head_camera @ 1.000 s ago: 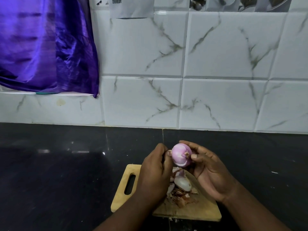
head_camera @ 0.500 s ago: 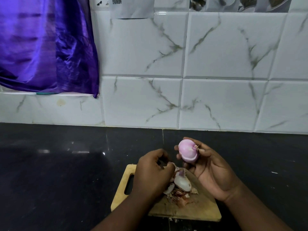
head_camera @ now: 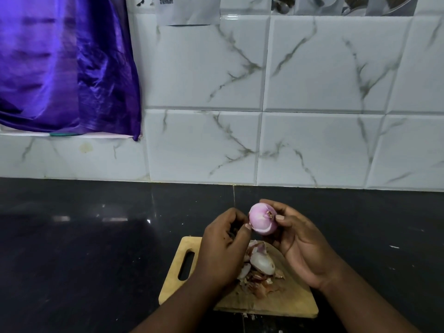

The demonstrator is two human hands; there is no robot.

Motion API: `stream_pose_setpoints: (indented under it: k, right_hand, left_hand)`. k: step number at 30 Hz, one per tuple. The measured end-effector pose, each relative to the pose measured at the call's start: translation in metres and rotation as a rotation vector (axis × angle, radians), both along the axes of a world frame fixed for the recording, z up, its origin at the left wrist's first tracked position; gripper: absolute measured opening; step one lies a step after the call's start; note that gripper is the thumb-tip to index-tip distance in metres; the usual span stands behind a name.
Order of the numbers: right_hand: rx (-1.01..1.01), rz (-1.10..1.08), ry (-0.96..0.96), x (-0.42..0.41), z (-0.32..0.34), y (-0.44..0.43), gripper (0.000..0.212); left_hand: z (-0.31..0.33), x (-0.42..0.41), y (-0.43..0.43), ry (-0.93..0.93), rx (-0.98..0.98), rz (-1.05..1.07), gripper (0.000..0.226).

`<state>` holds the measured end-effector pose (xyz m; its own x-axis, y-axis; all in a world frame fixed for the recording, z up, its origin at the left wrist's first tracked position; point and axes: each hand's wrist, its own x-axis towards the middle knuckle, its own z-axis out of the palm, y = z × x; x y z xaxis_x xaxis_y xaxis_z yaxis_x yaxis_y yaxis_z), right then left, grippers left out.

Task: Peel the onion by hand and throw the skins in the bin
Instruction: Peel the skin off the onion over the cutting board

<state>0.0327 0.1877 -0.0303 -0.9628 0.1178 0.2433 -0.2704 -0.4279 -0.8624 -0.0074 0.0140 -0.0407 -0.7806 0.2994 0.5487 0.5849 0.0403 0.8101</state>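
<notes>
Presently, in the head view, one onion (head_camera: 263, 221), mostly peeled, is held above one wooden board (head_camera: 173, 280), clamped between the thumb and curled fingers of the right hand (head_camera: 305, 246). The left hand (head_camera: 223, 251) has its fingers curled inward, thumb tip touching the onion's left side; whether it pinches any skin cannot be told. One heap of skins (head_camera: 260, 272) lies on the board, below both hands.

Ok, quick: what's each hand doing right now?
Left hand: fingers curled, thumb tip on the onion; whether it pinches skin cannot be told.
Right hand: holds the onion.
</notes>
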Motion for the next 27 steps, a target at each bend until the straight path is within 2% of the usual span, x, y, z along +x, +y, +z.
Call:
stream_pose_setpoints:
  k: [3, 6, 9, 12, 18, 23, 25, 27]
  right_hand:
    - [0.036, -0.049, -0.006, 0.001, -0.001, -0.002, 0.033]
    - [0.093, -0.121, -0.031, 0.001, -0.001, -0.003, 0.036]
    - [0.178, -0.165, -0.048, 0.003, -0.001, -0.003, 0.038]
    - [0.234, -0.178, -0.064, 0.004, -0.001, -0.001, 0.037]
    - [0.278, -0.147, -0.086, 0.004, -0.004, 0.000, 0.034]
    - [0.341, -0.195, -0.032, 0.002, -0.005, 0.003, 0.044]
    - [0.402, -0.224, 0.014, 0.002, -0.005, 0.006, 0.048]
    - [0.465, -0.239, 0.075, 0.002, -0.005, 0.008, 0.050]
  left_hand:
    - [-0.003, -0.004, 0.000, 0.037, -0.051, 0.083, 0.022]
    - [-0.005, -0.008, -0.003, 0.128, -0.083, 0.206, 0.028]
    - [-0.001, -0.004, -0.004, 0.263, -0.071, 0.171, 0.015]
    - [-0.002, -0.001, -0.003, 0.352, -0.140, 0.106, 0.025]
    - [-0.007, -0.010, -0.004, 0.424, -0.159, 0.219, 0.019]
    - [-0.006, -0.007, -0.005, 0.298, -0.193, 0.235, 0.011]
    - [-0.003, -0.006, -0.005, 0.082, -0.145, 0.116, 0.009]
    - [0.000, -0.011, -0.005, -0.166, -0.017, -0.062, 0.007]
